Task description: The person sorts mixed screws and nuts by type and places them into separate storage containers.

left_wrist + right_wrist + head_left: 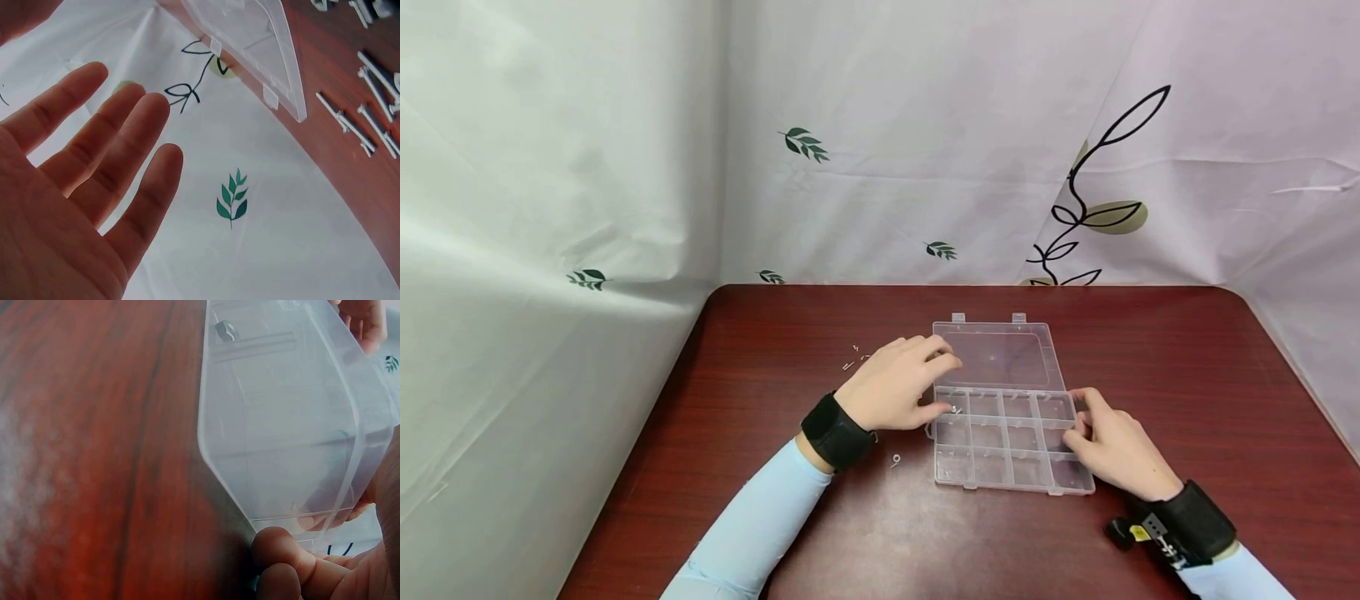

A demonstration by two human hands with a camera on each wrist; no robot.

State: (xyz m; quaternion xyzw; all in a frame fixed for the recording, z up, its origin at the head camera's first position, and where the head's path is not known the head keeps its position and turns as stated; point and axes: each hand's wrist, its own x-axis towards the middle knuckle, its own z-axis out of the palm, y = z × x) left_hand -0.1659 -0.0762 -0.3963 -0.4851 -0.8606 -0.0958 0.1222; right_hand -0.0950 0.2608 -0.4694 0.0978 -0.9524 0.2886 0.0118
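A clear plastic compartment box (990, 482) lies on the table with its lid (996, 354) folded back. My left hand (898, 383) hovers over the box's left edge, fingers apart; its palm looks bare in the left wrist view. Beneath its thumb, some small metal pieces (956, 409) sit in a left compartment. The right hand (1112, 442) grips the box's right wall, its thumb over the rim and its fingers outside. In the right wrist view a metal nut (226, 330) shows through the clear wall.
Several screws (345, 123) lie on the table to the left of the box, partly hidden by the left arm in the head view. A small eye-shaped metal piece (895, 460) rests nearer the front. Behind the dark red table (775, 321) hangs a white patterned cloth (865, 208).
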